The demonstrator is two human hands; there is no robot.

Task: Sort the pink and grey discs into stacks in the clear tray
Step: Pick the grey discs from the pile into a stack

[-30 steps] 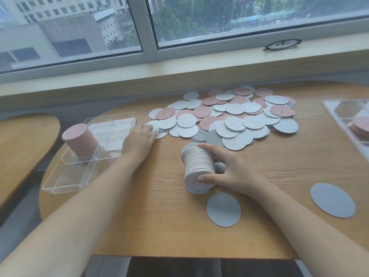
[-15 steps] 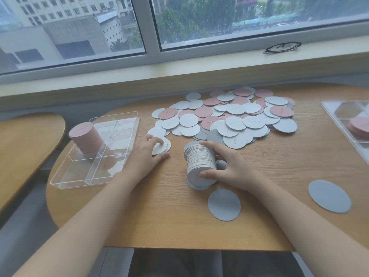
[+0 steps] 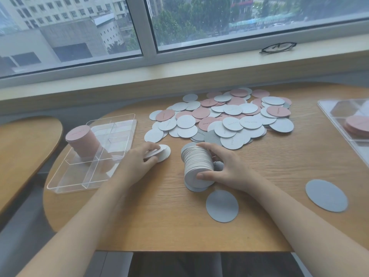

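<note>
The right hand point(image 3: 227, 166) has its grip clamped on a tall grey stack of round card discs point(image 3: 197, 166) leaning on the wooden worktop point(image 3: 159, 216), thumb on the near face, fingers over the far end; the left hand point(image 3: 137, 163) pinches a few pale grey discs point(image 3: 161, 152) between thumb and fingers, low over the worktop beside the clear plastic divided tray point(image 3: 65, 186); a stack of pink discs point(image 3: 82, 141) stands in the tray's far-left compartment; a loose heap of pink and grey discs point(image 3: 225, 114) lies beyond the hands; some carry thin cursive writing, too small to read; two single grey discs point(image 3: 222, 205) lie nearer.
</note>
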